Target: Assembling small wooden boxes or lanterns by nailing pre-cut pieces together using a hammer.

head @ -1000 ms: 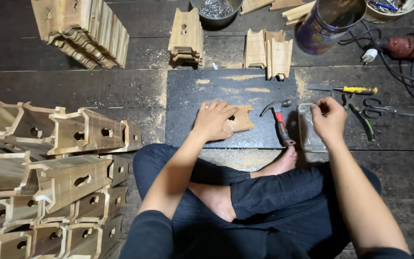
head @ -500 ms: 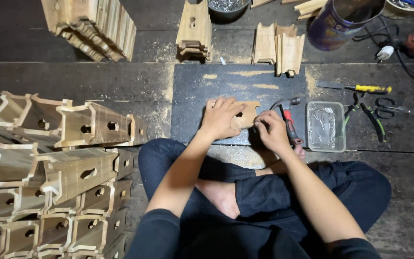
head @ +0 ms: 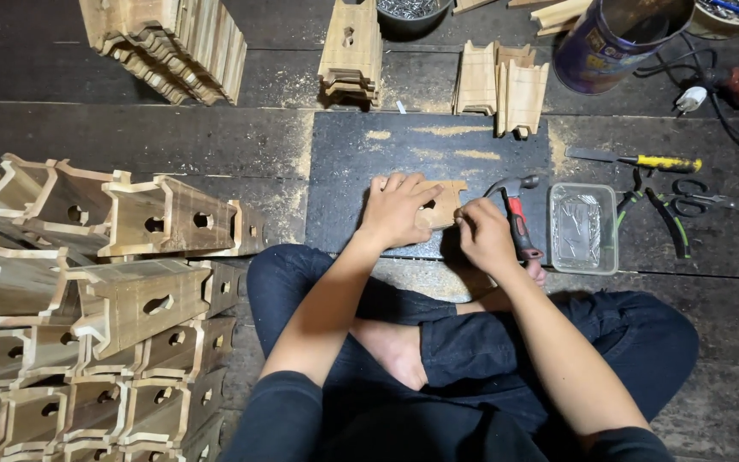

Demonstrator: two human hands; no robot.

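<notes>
**Both hands on a small wooden piece**

A dark plank floor carries a black mat, where a person sits cross-legged. The left hand lies flat on a small wooden piece, fingers spread and pressing. The right hand pinches its right edge, fingertips together. The piece lies flat, long axis left to right. Beyond lie a hammer, a clear tray, and stacked wooden parts.

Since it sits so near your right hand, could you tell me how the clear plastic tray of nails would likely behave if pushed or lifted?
The clear plastic tray sits flat and low on the dark mat, so it would probably slide rather than tip. Its thin transparent walls suggest it may flex when gripped. The nails inside look loose, so they would likely shift and make it heavy for its size.
</notes>
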